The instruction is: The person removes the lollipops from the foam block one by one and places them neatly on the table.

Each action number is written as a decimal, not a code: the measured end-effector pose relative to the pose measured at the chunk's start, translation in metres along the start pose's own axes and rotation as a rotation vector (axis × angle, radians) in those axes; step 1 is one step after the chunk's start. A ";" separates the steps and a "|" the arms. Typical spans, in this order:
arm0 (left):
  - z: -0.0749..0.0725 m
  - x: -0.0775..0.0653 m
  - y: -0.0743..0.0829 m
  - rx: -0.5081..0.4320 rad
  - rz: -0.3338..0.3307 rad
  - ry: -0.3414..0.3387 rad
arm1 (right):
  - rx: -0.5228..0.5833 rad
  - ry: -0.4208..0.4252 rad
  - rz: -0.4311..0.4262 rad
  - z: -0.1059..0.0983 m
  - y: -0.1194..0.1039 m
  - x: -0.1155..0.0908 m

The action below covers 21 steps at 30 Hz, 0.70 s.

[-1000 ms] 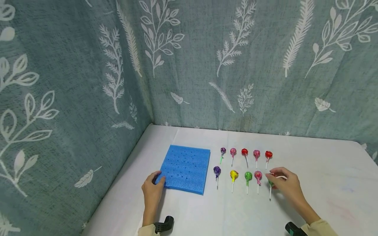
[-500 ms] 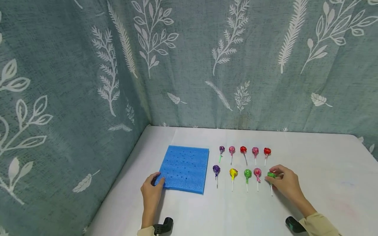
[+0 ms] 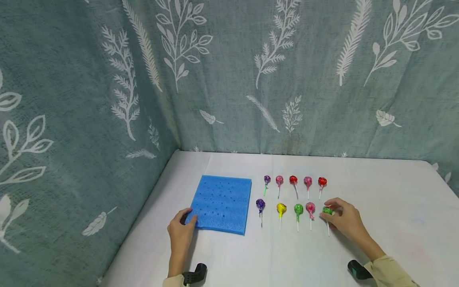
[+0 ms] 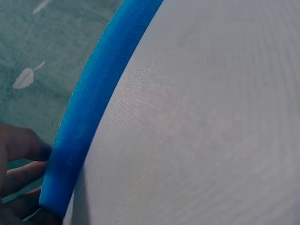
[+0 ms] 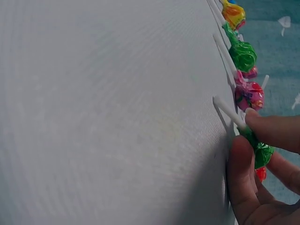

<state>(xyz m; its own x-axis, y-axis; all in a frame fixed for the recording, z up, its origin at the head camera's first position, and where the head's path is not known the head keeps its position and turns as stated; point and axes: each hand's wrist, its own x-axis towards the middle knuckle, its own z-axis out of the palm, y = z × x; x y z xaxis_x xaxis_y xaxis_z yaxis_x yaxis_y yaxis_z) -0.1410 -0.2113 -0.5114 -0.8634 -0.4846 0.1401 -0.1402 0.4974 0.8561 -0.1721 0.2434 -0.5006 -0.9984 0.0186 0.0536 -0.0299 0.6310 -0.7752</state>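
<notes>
My left hand (image 3: 181,235) holds the near left corner of a blue foam board (image 3: 224,203) with small holes, thumb at the front edge and fingers at the side. In the left wrist view the fingers (image 4: 21,180) lie against the end of the foam's thick edge. My right hand (image 3: 347,220) pinches a green-wrapped lollipop (image 5: 264,154) between thumb and fingers, its white stick pointing toward the person. Left of that hand lies a pink lollipop (image 3: 310,208), then another green lollipop (image 3: 299,209), a yellow one (image 3: 281,209) and a purple one (image 3: 260,204).
A second row of lollipops lies farther back, from a small purple one (image 3: 267,179) to a red one (image 3: 322,181). Everything rests on a white-covered table (image 3: 401,223). Leaf-patterned green curtains (image 3: 229,79) stand behind and to the left.
My right fingers have closed round the green lollipop at the near row's right end and shifted it slightly; its head now shows between them. My left hand keeps its place on the foam board.
</notes>
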 end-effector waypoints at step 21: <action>-0.035 0.012 -0.001 0.082 0.074 -0.112 | -0.070 -0.045 -0.015 -0.008 -0.009 0.004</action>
<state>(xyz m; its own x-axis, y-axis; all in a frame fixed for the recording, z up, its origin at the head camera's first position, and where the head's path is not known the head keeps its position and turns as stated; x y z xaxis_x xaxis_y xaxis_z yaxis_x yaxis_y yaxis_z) -0.1344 -0.2434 -0.4933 -0.9207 -0.3638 0.1410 -0.1097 0.5881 0.8013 -0.1759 0.2434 -0.4882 -0.9991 -0.0256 0.0351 -0.0431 0.6840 -0.7282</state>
